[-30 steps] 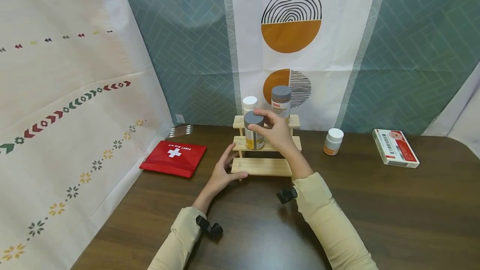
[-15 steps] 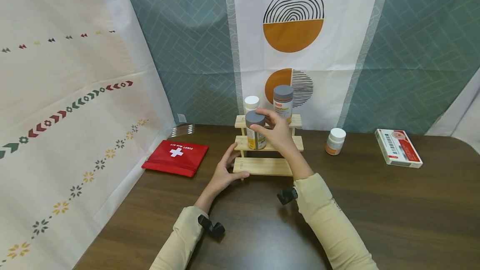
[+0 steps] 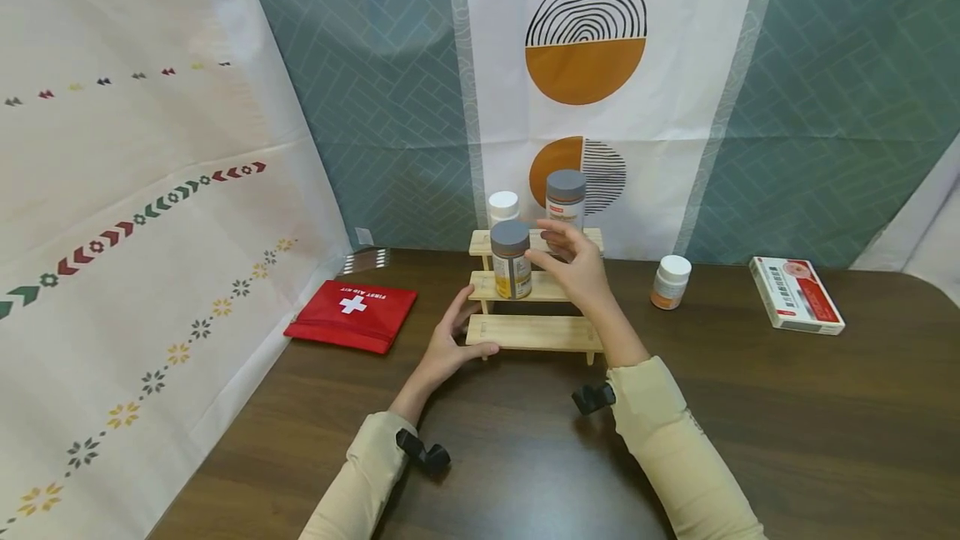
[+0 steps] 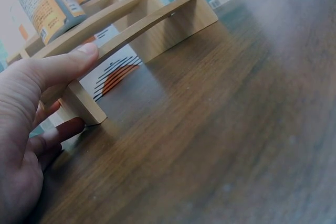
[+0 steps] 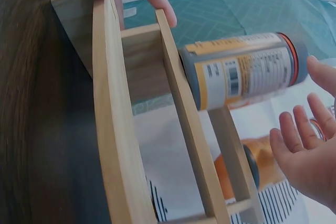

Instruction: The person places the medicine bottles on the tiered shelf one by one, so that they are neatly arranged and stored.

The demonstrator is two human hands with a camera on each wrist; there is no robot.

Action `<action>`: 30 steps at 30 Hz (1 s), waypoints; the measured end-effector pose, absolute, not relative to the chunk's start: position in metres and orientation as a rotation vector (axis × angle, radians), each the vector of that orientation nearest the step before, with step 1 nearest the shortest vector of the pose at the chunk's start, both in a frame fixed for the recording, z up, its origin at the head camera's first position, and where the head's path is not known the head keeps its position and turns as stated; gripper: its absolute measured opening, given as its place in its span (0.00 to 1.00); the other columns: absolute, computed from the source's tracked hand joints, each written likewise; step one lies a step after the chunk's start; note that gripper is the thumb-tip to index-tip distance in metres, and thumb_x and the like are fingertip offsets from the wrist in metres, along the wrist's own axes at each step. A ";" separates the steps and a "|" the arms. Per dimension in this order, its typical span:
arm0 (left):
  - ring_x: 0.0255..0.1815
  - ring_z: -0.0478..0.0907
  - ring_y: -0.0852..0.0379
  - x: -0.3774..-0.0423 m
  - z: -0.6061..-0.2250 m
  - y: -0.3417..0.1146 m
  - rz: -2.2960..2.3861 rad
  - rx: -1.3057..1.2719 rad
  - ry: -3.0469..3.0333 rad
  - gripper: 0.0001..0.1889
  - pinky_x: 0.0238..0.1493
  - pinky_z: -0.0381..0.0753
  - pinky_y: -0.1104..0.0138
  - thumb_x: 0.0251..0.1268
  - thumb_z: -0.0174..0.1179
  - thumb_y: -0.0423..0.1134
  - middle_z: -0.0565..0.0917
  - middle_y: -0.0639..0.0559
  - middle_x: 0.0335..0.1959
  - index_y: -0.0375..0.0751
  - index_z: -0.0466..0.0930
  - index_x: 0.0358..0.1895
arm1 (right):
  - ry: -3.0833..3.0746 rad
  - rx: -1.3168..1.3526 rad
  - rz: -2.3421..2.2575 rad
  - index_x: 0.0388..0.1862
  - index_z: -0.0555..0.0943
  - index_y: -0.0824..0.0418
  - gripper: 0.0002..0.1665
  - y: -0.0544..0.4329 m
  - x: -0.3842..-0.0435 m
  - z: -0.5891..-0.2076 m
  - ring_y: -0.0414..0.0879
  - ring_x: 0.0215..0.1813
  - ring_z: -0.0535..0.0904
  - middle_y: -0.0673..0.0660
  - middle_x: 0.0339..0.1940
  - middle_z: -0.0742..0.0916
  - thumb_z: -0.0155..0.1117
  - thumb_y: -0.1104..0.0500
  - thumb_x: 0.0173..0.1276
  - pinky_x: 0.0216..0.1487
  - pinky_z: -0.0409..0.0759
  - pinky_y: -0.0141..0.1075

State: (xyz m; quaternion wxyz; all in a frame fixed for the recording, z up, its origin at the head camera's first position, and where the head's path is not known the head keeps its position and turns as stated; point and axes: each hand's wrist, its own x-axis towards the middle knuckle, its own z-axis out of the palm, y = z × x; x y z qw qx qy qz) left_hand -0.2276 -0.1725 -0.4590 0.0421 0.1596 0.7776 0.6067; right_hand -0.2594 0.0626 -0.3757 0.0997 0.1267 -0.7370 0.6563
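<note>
A three-tier wooden rack [image 3: 534,332] stands on the table. My left hand [image 3: 442,354] grips its left end; in the left wrist view the thumb lies over the lowest step and the fingers are round the side. On the middle step, at the left, stands a grey-lidded pill bottle [image 3: 512,263] with a white and yellow label. My right hand [image 3: 583,275] is just right of that bottle, fingers spread and holding nothing; the right wrist view shows a gap between fingertips and bottle [image 5: 244,72]. The top step bears a white-capped bottle [image 3: 503,206] and another grey-lidded bottle [image 3: 566,190], partly hidden.
A small white pill bottle [image 3: 671,282] and a red-and-white medicine box [image 3: 797,295] are to the right of the rack. Left of it lies a red first aid pouch [image 3: 351,315], with a clear striped packet [image 3: 365,261] behind. Fabric hangs close behind the rack.
My right hand has let go of the grey-lidded bottle on the middle step and moved off to the right. The left hand keeps its grip on the rack.
</note>
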 end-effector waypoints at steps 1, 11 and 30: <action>0.75 0.63 0.43 -0.227 -0.457 -0.172 1.853 0.493 2.386 0.53 0.67 0.67 0.53 0.52 0.72 0.29 0.64 0.37 0.74 0.45 0.48 0.79 | -2.177 0.369 1.939 0.65 0.73 0.62 0.29 0.065 -0.259 -0.375 0.56 0.69 0.73 0.62 0.66 0.78 0.68 0.60 0.65 0.71 0.68 0.47; 0.75 0.64 0.47 -0.238 -0.480 -0.174 1.878 0.498 2.421 0.53 0.68 0.65 0.50 0.51 0.73 0.30 0.67 0.42 0.73 0.56 0.51 0.78 | -2.143 0.319 1.923 0.63 0.74 0.62 0.26 0.099 -0.254 -0.375 0.50 0.62 0.75 0.60 0.63 0.78 0.67 0.60 0.67 0.65 0.72 0.37; 0.75 0.65 0.49 -0.239 -0.484 -0.173 1.885 0.489 2.430 0.54 0.67 0.67 0.52 0.50 0.74 0.29 0.68 0.44 0.73 0.58 0.51 0.77 | -2.080 0.177 1.842 0.58 0.77 0.62 0.23 0.150 -0.246 -0.375 0.30 0.48 0.78 0.36 0.45 0.82 0.68 0.59 0.66 0.51 0.75 0.19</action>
